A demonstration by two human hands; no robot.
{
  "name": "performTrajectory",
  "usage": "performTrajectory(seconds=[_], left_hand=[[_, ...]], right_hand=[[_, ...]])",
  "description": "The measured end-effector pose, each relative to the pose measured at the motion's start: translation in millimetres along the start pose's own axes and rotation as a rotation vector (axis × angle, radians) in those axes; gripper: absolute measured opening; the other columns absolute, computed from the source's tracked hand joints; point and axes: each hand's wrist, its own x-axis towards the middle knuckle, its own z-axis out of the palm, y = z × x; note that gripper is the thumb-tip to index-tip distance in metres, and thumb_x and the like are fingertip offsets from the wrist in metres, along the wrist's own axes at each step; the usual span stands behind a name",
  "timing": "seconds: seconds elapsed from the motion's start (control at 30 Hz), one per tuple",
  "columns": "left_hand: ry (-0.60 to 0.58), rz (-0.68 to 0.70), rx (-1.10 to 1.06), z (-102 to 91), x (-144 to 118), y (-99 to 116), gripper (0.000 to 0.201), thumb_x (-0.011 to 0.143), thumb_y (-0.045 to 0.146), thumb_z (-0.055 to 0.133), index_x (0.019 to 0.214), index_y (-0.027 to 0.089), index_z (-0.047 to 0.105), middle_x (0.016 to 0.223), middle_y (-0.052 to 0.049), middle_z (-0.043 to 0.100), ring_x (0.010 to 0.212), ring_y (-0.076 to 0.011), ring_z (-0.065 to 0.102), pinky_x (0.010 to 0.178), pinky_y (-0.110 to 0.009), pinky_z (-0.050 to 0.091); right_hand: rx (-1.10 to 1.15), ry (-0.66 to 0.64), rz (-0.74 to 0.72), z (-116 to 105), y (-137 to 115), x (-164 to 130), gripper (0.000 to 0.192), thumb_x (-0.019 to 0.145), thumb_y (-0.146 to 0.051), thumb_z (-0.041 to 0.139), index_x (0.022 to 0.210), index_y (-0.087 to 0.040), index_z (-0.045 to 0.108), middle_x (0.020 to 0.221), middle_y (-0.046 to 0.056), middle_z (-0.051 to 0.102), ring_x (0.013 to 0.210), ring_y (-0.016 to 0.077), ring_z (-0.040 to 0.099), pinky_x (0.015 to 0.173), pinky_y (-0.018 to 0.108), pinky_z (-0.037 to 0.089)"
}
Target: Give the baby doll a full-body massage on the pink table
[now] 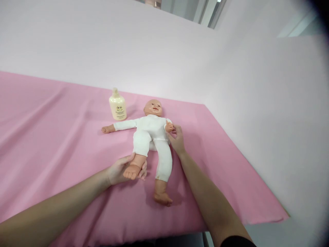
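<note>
In the head view we look down on a desk (231, 192) covered by a pink cloth (51, 137), with a pale wall behind it and to the right. A baby doll (150, 137) in a white suit lies on its back near the middle of the cloth, head toward the far side and legs toward us. Its one arm stretches out flat to the left, its other arm is bent in at the right.

Our left hand (120, 170) reaches in from the near left and cups the doll's left-side foot (132, 171) from below. The fingers curl around the heel and sole, so this grip is closed on the foot, and the leg is raised slightly off the cloth with the knee bent. The doll's other leg lies straight on the cloth, its bare foot pointing toward the near edge.

Our right hand (177, 140) comes in from the near right, beside the doll's hip and side. Its thumb and fingertips pinch the doll's small hand (169, 127) at the right of the body, holding it just above the chest.

A cream bottle (117, 105) with a narrow cap stands upright on the cloth at the far left of the doll's head, near it but not touching.
</note>
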Motion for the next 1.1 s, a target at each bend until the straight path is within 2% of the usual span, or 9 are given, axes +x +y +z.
performTrajectory(seconds=[0.2, 0.3, 0.4, 0.5, 0.63, 0.8, 0.9, 0.97, 1.1], left_hand=[[0.153, 0.013, -0.086, 1.5, 2.1, 4.2, 0.049, 0.083, 0.057, 0.044, 0.074, 0.011, 0.057, 0.060, -0.004, 0.049, 0.060, -0.0171, 0.048, 0.070, -0.034, 0.040], [0.214, -0.010, -0.104, 0.4, 3.4, 4.5, 0.051, 0.082, 0.059, 0.045, 0.074, 0.011, 0.058, 0.061, -0.003, 0.049, 0.060, -0.0162, 0.047, 0.069, -0.033, 0.040], [0.235, -0.031, -0.107, -0.2, 4.4, 4.6, 0.052, 0.080, 0.060, 0.048, 0.075, 0.010, 0.060, 0.062, -0.003, 0.049, 0.060, -0.0154, 0.047, 0.068, -0.032, 0.041], [0.209, -0.037, -0.100, -1.0, 4.6, 4.5, 0.051, 0.080, 0.060, 0.049, 0.075, 0.010, 0.061, 0.062, -0.004, 0.051, 0.061, -0.0160, 0.049, 0.069, -0.032, 0.041], [0.079, -0.059, -0.062, -3.5, 2.2, 3.3, 0.052, 0.080, 0.059, 0.048, 0.081, 0.010, 0.062, 0.065, -0.006, 0.056, 0.065, -0.0193, 0.054, 0.070, -0.033, 0.040], [-0.057, -0.195, 0.020, -7.1, -2.9, 0.8, 0.051, 0.077, 0.057, 0.055, 0.089, 0.008, 0.063, 0.076, -0.010, 0.064, 0.075, -0.0229, 0.060, 0.077, -0.035, 0.042], [-0.069, -0.260, 0.021, -10.0, -4.8, -0.6, 0.050, 0.077, 0.054, 0.058, 0.095, 0.009, 0.063, 0.084, -0.010, 0.067, 0.081, -0.0234, 0.062, 0.080, -0.035, 0.043], [-0.069, -0.274, 0.018, -11.3, -4.8, -1.1, 0.048, 0.077, 0.052, 0.059, 0.099, 0.009, 0.064, 0.090, -0.011, 0.068, 0.085, -0.0245, 0.063, 0.081, -0.035, 0.044], [-0.038, -0.200, 0.042, -8.3, -2.7, 0.7, 0.044, 0.080, 0.045, 0.060, 0.102, 0.008, 0.064, 0.097, -0.012, 0.068, 0.094, -0.0256, 0.063, 0.087, -0.035, 0.044]], right_hand=[[-0.185, -0.101, -0.177, 0.0, -9.7, 0.3, 0.030, 0.084, -0.033, 0.056, 0.113, -0.027, 0.059, 0.112, 0.007, 0.054, 0.109, 0.0216, 0.050, 0.100, 0.041, 0.041], [-0.268, -0.145, -0.238, 1.2, -8.4, 0.7, 0.030, 0.086, -0.031, 0.053, 0.115, -0.025, 0.060, 0.113, 0.008, 0.053, 0.109, 0.0223, 0.050, 0.101, 0.041, 0.039], [-0.313, -0.180, -0.267, 1.7, -6.7, 0.7, 0.031, 0.087, -0.028, 0.052, 0.116, -0.026, 0.060, 0.115, 0.008, 0.052, 0.108, 0.0228, 0.049, 0.100, 0.041, 0.039], [-0.302, -0.180, -0.254, 1.5, -7.1, 0.6, 0.030, 0.086, -0.027, 0.052, 0.116, -0.026, 0.060, 0.116, 0.007, 0.052, 0.109, 0.0223, 0.049, 0.101, 0.041, 0.038], [-0.179, -0.132, -0.165, 0.5, -6.8, 0.3, 0.032, 0.085, -0.033, 0.055, 0.116, -0.026, 0.059, 0.115, 0.007, 0.052, 0.112, 0.0214, 0.049, 0.101, 0.040, 0.039], [0.071, -0.009, 0.068, -0.7, 1.6, 1.7, 0.041, 0.080, -0.034, 0.060, 0.119, -0.023, 0.053, 0.114, 0.007, 0.055, 0.099, 0.0183, 0.055, 0.084, 0.034, 0.048], [0.220, 0.082, 0.228, -2.4, 6.3, 5.7, 0.050, 0.078, -0.039, 0.060, 0.124, -0.022, 0.047, 0.116, 0.009, 0.057, 0.091, 0.0169, 0.058, 0.079, 0.031, 0.048], [0.297, 0.142, 0.259, -4.6, 8.5, 9.1, 0.056, 0.078, -0.040, 0.059, 0.128, -0.022, 0.043, 0.121, 0.010, 0.056, 0.095, 0.0178, 0.058, 0.079, 0.031, 0.048], [0.358, 0.245, 0.342, -10.7, 14.1, 13.6, 0.062, 0.079, -0.040, 0.055, 0.136, -0.026, 0.035, 0.132, 0.008, 0.049, 0.101, 0.0179, 0.056, 0.077, 0.031, 0.048]])
